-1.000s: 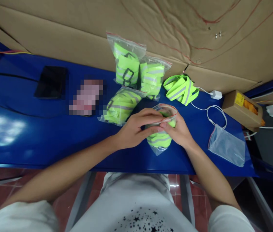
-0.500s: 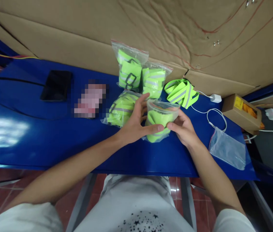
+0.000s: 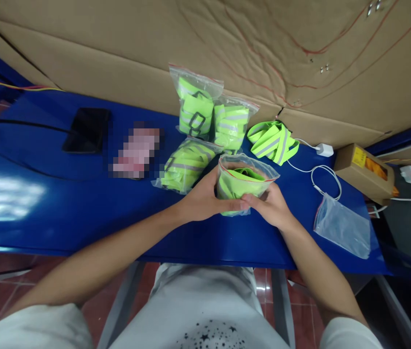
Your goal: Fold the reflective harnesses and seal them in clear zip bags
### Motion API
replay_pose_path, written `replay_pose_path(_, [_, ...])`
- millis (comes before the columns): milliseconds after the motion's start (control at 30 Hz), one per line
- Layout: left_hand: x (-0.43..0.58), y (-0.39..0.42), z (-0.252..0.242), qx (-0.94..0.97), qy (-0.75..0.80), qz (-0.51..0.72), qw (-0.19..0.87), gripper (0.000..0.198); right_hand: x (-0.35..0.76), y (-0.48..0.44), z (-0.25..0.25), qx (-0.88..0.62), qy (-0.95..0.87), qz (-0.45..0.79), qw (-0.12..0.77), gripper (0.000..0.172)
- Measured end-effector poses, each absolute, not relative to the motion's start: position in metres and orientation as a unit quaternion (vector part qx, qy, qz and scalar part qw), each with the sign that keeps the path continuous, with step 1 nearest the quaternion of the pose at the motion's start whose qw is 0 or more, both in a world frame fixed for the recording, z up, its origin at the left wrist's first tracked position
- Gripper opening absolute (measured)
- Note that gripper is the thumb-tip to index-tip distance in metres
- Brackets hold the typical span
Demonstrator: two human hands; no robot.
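Both of my hands grip one clear zip bag [image 3: 246,180] stuffed with a neon-green reflective strap, held upright on the blue table [image 3: 63,203] with its mouth open upward. My left hand [image 3: 205,196] wraps the bag's left side, thumb across the front. On the other side my right hand [image 3: 271,206] pinches the lower right part. Three filled bags [image 3: 195,107] of the same straps sit just behind, and a loose green strap [image 3: 272,139] lies to their right.
An empty clear bag [image 3: 341,225] lies at the right near the table edge. A white charger and cable [image 3: 320,167], a small cardboard box [image 3: 364,167], a dark phone [image 3: 88,130] and a blurred pink item [image 3: 136,150] lie about. A cardboard wall [image 3: 227,43] backs the table.
The bag was turned upright with its mouth up. My left hand, spread open half a second ago, has closed round the bag's left side again.
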State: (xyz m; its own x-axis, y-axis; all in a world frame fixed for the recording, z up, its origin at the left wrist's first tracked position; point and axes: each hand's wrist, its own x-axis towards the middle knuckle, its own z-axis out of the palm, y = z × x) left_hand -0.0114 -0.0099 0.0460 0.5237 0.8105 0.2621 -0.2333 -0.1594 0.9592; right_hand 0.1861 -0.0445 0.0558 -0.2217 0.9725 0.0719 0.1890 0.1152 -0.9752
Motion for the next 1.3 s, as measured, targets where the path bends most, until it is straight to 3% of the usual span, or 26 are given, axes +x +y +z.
replay_pose_path(200, [-0.009,-0.007,0.044,0.630,0.201,0.452,0.599,0.056,0.183,-0.045,0.058,-0.464,-0.628,0.458,0.425,0.056])
replay_pose_path(333, [-0.011,-0.008,0.046,0.648,0.219,0.431,0.589,0.055,0.186,-0.043,0.061,-0.472,-0.620,0.470,0.415,0.066])
replay_pose_path(467, [-0.014,-0.009,0.047,0.644,0.214,0.390,0.622,0.074,0.201,-0.043,0.069,-0.426,-0.629,0.490,0.428,0.086])
replay_pose_path(533, [-0.016,-0.009,0.049,0.624,0.204,0.389,0.647,0.075,0.207,-0.044,0.073,-0.427,-0.618,0.481,0.453,0.071])
replay_pose_path(600, [-0.017,-0.009,0.052,0.604,0.224,0.416,0.642,0.062,0.210,-0.045,0.074,-0.460,-0.607,0.443,0.472,0.045])
replay_pose_path(667, [-0.018,-0.009,0.056,0.596,0.259,0.446,0.616,0.045,0.209,-0.045,0.074,-0.489,-0.601,0.409,0.481,0.031])
replay_pose_path(767, [-0.017,-0.010,0.061,0.592,0.308,0.475,0.574,0.029,0.206,-0.047,0.074,-0.497,-0.595,0.393,0.495,0.028])
replay_pose_path(867, [-0.017,-0.010,0.061,0.574,0.357,0.502,0.538,0.025,0.209,-0.047,0.076,-0.524,-0.585,0.366,0.499,0.022])
replay_pose_path(967, [-0.018,-0.007,0.058,0.521,0.382,0.526,0.552,0.028,0.217,-0.044,0.078,-0.537,-0.583,0.371,0.484,0.025])
replay_pose_path(1067, [-0.018,-0.004,0.054,0.476,0.351,0.539,0.600,0.034,0.224,-0.039,0.080,-0.503,-0.593,0.464,0.425,0.034])
replay_pose_path(1167, [-0.017,-0.004,0.050,0.476,0.293,0.501,0.661,0.039,0.225,-0.035,0.080,-0.483,-0.606,0.492,0.398,0.029])
replay_pose_path(1300, [-0.018,-0.007,0.052,0.502,0.248,0.368,0.743,0.075,0.224,-0.035,0.074,-0.488,-0.645,0.439,0.391,0.028])
